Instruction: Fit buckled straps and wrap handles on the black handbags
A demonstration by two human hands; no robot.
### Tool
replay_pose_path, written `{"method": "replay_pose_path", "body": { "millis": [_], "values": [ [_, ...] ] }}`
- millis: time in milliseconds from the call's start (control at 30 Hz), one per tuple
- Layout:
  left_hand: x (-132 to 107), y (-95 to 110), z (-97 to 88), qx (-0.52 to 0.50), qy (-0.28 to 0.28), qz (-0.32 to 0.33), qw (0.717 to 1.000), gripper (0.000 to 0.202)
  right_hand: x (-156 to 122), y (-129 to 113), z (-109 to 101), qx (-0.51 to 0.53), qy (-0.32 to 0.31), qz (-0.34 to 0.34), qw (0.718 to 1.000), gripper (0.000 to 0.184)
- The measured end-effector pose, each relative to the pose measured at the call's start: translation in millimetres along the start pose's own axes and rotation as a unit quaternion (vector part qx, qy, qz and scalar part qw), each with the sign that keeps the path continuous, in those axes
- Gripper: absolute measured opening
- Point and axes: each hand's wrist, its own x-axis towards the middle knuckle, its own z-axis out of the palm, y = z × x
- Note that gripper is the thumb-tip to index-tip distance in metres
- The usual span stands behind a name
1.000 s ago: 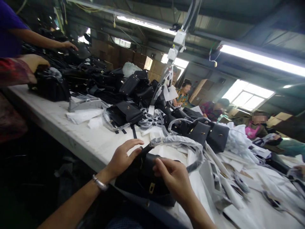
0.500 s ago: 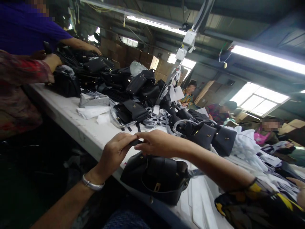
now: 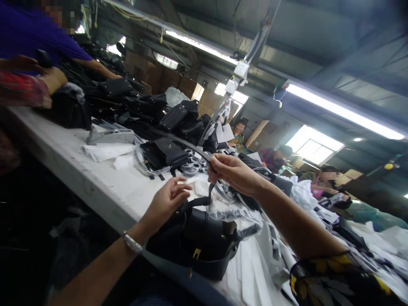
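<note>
A black handbag (image 3: 204,242) with a gold clasp stands on the table right in front of me. Its dark handle (image 3: 194,203) arches up, and clear plastic wrap (image 3: 236,214) lies over the handle's right side. Pinched in my right hand (image 3: 231,172), above the bag, is a thin dark strip (image 3: 191,145). One end runs down to the handle; the other trails up and left, blurred. My left hand (image 3: 170,197) is open just left of the handle, its fingers apart and holding nothing. Whether its fingertips touch the handle I cannot tell.
Another black bag (image 3: 165,153) lies open farther up the white table (image 3: 105,191), near rolled white sheets (image 3: 108,152). Behind it is a heap of black bags (image 3: 174,117). White strips (image 3: 250,272) lie right of my bag. Co-workers stand at the left and sit along the far side.
My hands have come apart: the right moved up and right, drawing out the dark strip, while the left opened and let go. The view has turned slightly right.
</note>
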Motion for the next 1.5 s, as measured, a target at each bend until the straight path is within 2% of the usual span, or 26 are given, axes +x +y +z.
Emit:
{"method": "replay_pose_path", "body": {
  "millis": [100, 200, 333, 433, 533, 600, 667, 800, 867, 933, 1000, 1100, 1167, 1200, 1267, 1300, 1367, 1400, 1500],
  "values": [
    [4.5, 4.6, 25.2, 0.128, -0.12, 0.054, 0.983, 0.036, -2.6, -1.3, 5.1, 0.049, 0.024, -0.018, 0.998, 0.034],
    [5.0, 2.8, 33.5, 0.168, -0.155, 0.074, 0.971, 0.026, -5.4, 1.3, 7.2, 0.091, 0.05, -0.022, 0.994, 0.029],
    [-1.8, -9.9, 24.5, 0.126, -0.12, 0.052, 0.983, 0.027, -8.9, 10.9, 2.8, 0.143, 0.078, -0.026, 0.986, 0.024],
    [-10.2, -14.5, 18.1, 0.122, -0.082, 0.077, 0.986, 0.023, -11.3, 18.4, -2.6, 0.154, 0.082, -0.028, 0.984, 0.021],
    [-17.0, -13.7, 15.4, 0.147, -0.02, 0.117, 0.982, 0.019, -14.3, 25.2, -6.8, 0.152, 0.086, -0.016, 0.984, 0.022],
    [-20.3, -14.4, 12.8, 0.157, 0.01, 0.12, 0.98, 0.019, -16.8, 29.8, -9.2, 0.154, 0.086, -0.005, 0.984, 0.022],
    [-23.6, -18.1, 8.5, 0.141, 0.022, 0.092, 0.985, 0.019, -19.6, 34.6, -12.1, 0.161, 0.089, 0.002, 0.983, 0.021],
    [-31.3, -32.1, -1.8, 0.052, 0.012, -0.017, 0.998, 0.026, -25.2, 39.7, -20.9, 0.171, 0.11, 0.005, 0.979, 0.022],
    [-33.9, -38.4, -4.4, 0.032, 0.001, -0.048, 0.998, 0.029, -26.8, 35.0, -27.6, 0.166, 0.131, -0.004, 0.977, 0.025],
    [-33.9, -42.2, -4.6, 0.052, -0.004, -0.046, 0.998, 0.031, -26.8, 22.9, -36.5, 0.159, 0.165, -0.034, 0.973, 0.028],
    [-31.6, -43.8, -3.3, 0.085, -0.005, -0.031, 0.996, 0.031, -25.6, 4.6, -47.3, 0.157, 0.205, -0.086, 0.962, 0.029],
    [-27.1, -45.4, -1.8, 0.102, -0.004, -0.001, 0.995, 0.029, -24.9, -23.2, -60.4, 0.157, 0.247, -0.175, 0.94, 0.019],
    [-26.2, -47.3, -1.6, 0.09, -0.001, 0.002, 0.996, 0.029, -27.4, -32.6, -60.2, 0.118, 0.251, -0.193, 0.941, 0.017],
    [-26.6, -48.3, -1.5, 0.074, 0.001, -0.009, 0.997, 0.031, -29.4, -32.9, -56.0, 0.071, 0.239, -0.173, 0.953, 0.02],
    [-28.3, -49.9, -0.4, 0.026, 0.006, -0.051, 0.998, 0.035, -34.0, -25.0, -39.7, -0.076, 0.168, -0.069, 0.98, 0.025],
    [-29.4, -50.2, 0.6, 0.0, 0.009, -0.072, 0.997, 0.036, -36.0, -17.7, -28.8, -0.163, 0.118, -0.007, 0.98, 0.028],
    [-31.0, -50.1, 3.7, -0.036, 0.018, -0.093, 0.995, 0.037, -37.9, 0.1, -5.3, -0.319, 0.028, 0.081, 0.944, 0.03],
    [-31.5, -49.8, 5.4, -0.042, 0.024, -0.092, 0.995, 0.035, -37.6, 9.1, 5.4, -0.379, 0.001, 0.098, 0.92, 0.03],
    [-31.9, -50.0, 9.8, -0.041, 0.04, -0.081, 0.995, 0.033, -33.2, 29.3, 26.9, -0.486, -0.014, 0.118, 0.866, 0.032]
  ]
}}
